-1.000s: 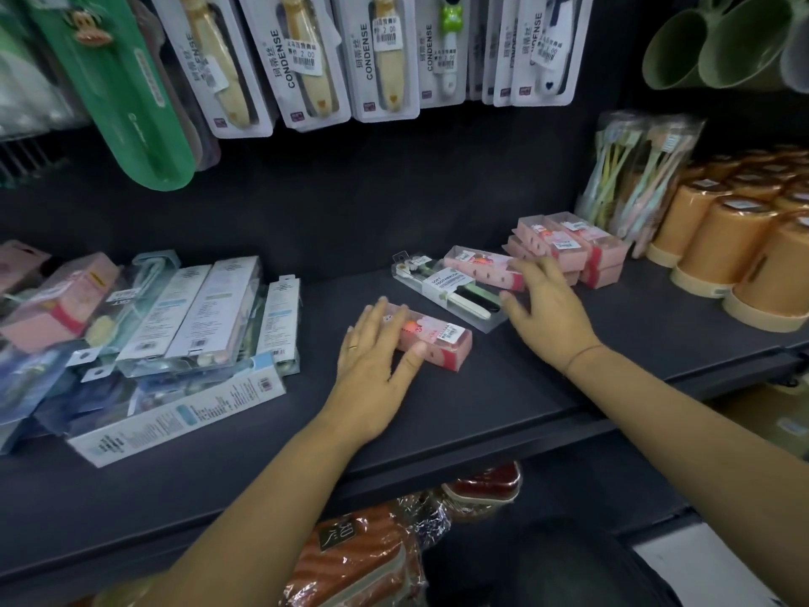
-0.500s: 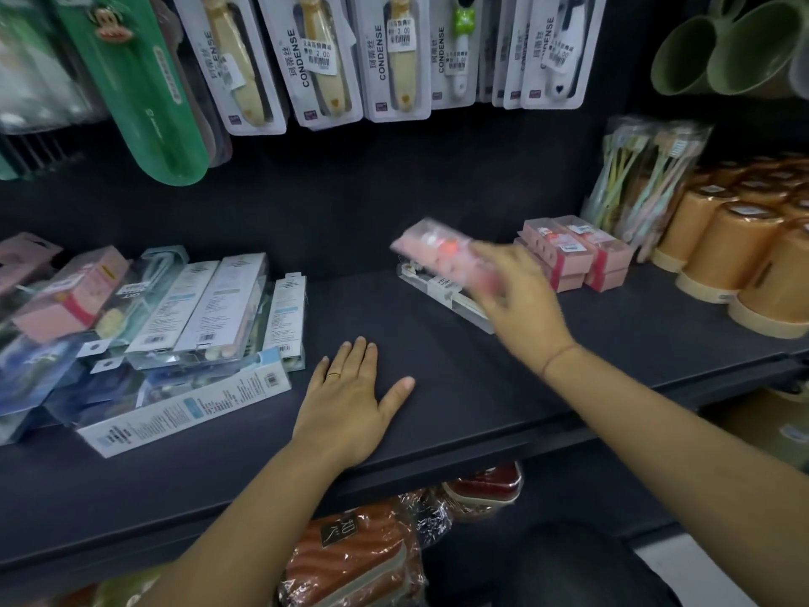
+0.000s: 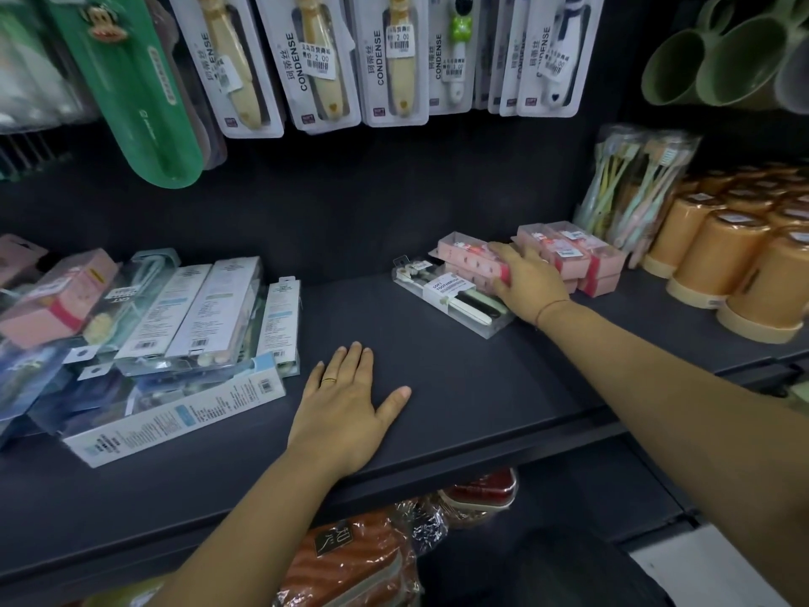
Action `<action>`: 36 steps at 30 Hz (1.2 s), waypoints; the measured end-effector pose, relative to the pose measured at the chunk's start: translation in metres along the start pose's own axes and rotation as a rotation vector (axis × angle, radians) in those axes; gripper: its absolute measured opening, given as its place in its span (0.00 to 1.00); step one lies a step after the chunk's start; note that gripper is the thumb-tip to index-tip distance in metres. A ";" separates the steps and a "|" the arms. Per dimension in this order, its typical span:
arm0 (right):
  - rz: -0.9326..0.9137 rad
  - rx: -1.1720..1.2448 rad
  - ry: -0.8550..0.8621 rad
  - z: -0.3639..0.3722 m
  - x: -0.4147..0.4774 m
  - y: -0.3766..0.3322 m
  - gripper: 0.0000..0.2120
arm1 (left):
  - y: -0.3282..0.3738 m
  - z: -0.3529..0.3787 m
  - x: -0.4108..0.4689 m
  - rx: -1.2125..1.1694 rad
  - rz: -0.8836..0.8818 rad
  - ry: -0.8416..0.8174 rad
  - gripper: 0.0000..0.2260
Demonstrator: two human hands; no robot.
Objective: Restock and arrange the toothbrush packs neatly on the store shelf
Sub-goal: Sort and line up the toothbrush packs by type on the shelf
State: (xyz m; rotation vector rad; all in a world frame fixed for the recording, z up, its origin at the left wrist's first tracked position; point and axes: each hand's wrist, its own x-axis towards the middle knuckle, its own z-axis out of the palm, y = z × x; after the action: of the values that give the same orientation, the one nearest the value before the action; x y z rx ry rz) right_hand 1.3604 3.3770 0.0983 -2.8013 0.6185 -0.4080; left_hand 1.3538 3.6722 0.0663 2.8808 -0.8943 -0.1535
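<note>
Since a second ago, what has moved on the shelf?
The right hand picked up the pink pack from beside the left hand and carried it back-right onto a second pink pack, still holding it. The left hand stays flat on the shelf; other stock unchanged.

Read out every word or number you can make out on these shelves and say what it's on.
"CONDENSE": on the hanging white blister packs.
"2.00": on one price sticker.
"SOFT TOOTHBRUSH": label of the clear pack on the shelf.
Print on the boxes at left and pink packs: too blurred to read.
</note>
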 end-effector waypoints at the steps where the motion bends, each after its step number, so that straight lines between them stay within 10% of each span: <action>1: 0.009 -0.021 0.024 0.000 -0.002 -0.001 0.26 | 0.000 0.000 0.000 0.003 0.001 0.002 0.35; 16: 0.022 -0.419 0.177 -0.005 -0.014 0.002 0.24 | -0.051 -0.018 -0.029 0.066 -0.096 0.601 0.24; 25: -0.037 -0.219 0.231 -0.012 -0.028 -0.020 0.24 | -0.118 -0.016 -0.079 0.113 -0.271 0.699 0.20; 30: -0.110 -0.127 -0.095 0.012 -0.058 -0.061 0.26 | -0.128 -0.014 -0.093 0.167 -0.325 0.754 0.18; 36: 0.053 -0.144 -0.063 0.021 -0.073 -0.066 0.34 | -0.156 -0.023 -0.099 0.039 -0.488 0.511 0.26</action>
State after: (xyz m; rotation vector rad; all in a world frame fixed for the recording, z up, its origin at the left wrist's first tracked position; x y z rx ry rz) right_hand 1.3279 3.4711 0.0825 -2.9123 0.7339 -0.2739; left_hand 1.3624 3.8576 0.0724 2.8892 -0.1055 0.5369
